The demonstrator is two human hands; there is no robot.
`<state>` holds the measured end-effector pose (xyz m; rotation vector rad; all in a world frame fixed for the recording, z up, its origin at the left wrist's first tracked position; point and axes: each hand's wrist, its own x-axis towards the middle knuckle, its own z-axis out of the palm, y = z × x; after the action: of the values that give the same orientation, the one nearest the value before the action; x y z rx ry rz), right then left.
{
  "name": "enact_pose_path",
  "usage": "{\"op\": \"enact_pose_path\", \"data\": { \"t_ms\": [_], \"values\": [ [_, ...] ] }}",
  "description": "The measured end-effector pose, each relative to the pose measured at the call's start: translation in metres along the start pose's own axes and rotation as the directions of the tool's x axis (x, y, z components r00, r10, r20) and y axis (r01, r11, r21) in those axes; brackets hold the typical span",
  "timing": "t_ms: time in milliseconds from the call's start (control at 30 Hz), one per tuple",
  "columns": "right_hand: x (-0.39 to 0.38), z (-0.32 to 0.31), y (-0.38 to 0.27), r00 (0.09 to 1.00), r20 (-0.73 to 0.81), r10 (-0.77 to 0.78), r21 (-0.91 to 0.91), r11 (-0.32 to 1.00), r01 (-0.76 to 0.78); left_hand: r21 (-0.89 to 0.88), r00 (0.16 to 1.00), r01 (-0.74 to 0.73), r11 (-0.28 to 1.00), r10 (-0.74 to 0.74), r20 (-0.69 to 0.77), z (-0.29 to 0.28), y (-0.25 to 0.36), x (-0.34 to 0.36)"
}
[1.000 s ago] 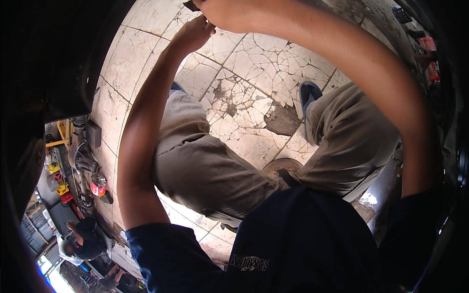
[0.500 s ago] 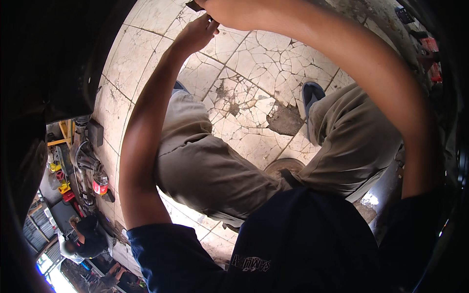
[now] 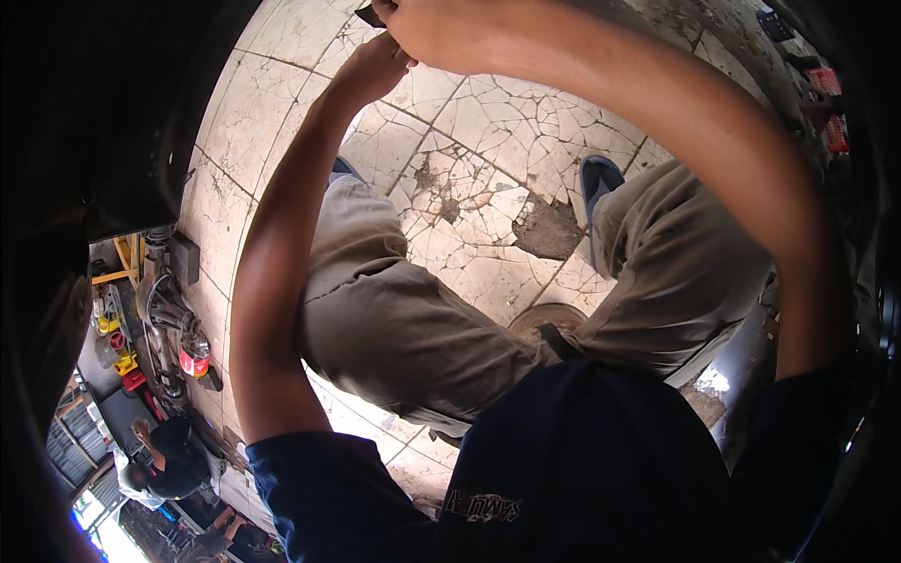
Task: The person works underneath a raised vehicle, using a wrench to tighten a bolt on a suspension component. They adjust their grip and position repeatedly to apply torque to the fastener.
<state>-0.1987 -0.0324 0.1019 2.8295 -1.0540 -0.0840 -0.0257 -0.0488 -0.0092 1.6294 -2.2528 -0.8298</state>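
At the top edge of the view my two hands meet, both arms stretched forward. My right hand (image 3: 422,33) is closed, its fingers curled against a small dark, flat-edged piece (image 3: 369,16) that is cut off by the frame. Just below it, my left hand (image 3: 374,68) touches the right one with its fingers bent inward. The right hand covers the left fingertips, so what they pinch, if anything, is hidden.
I sit on a low round seat (image 3: 547,317) over cracked tiles (image 3: 488,122). A large dark shape (image 3: 103,113) fills the upper left. Along the left lie a metal axle-like part (image 3: 164,305) and a red-labelled bottle (image 3: 194,357). Another person (image 3: 174,460) works beyond; red crates (image 3: 826,83) stand right.
My right hand and forearm have shifted slightly down, covering more of the left fingers. The left hand has barely moved.
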Motion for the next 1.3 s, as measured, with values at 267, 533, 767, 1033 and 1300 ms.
{"op": "enact_pose_path", "data": {
  "t_ms": [267, 533, 767, 1033, 1300],
  "values": [
    [0.003, -0.004, -0.005, 0.996, 0.085, -0.009, -0.035, 0.999, 0.012, 0.005, 0.994, -0.081, 0.997, 0.081, -0.076, 0.002, -0.006, -0.001],
    [-0.005, -0.015, -0.007, 0.992, 0.122, 0.011, -0.019, 1.000, -0.008, 0.030, 1.000, 0.028, 0.999, -0.028, -0.014, -0.004, 0.014, -0.009],
    [0.005, 0.000, -0.004, 0.989, 0.129, 0.067, -0.189, 0.981, -0.042, -0.050, 0.999, 0.017, 0.999, -0.019, -0.030, 0.001, 0.008, -0.002],
    [0.003, 0.009, -0.001, 0.997, 0.045, 0.065, -0.216, 0.975, -0.054, -0.039, 0.998, 0.062, 0.997, -0.062, -0.002, -0.002, 0.014, -0.003],
    [0.014, -0.001, 0.001, 0.963, 0.265, 0.051, -0.140, 0.990, -0.014, -0.045, 0.999, 0.030, 0.999, -0.031, -0.028, 0.000, 0.007, -0.003]
  ]
}}
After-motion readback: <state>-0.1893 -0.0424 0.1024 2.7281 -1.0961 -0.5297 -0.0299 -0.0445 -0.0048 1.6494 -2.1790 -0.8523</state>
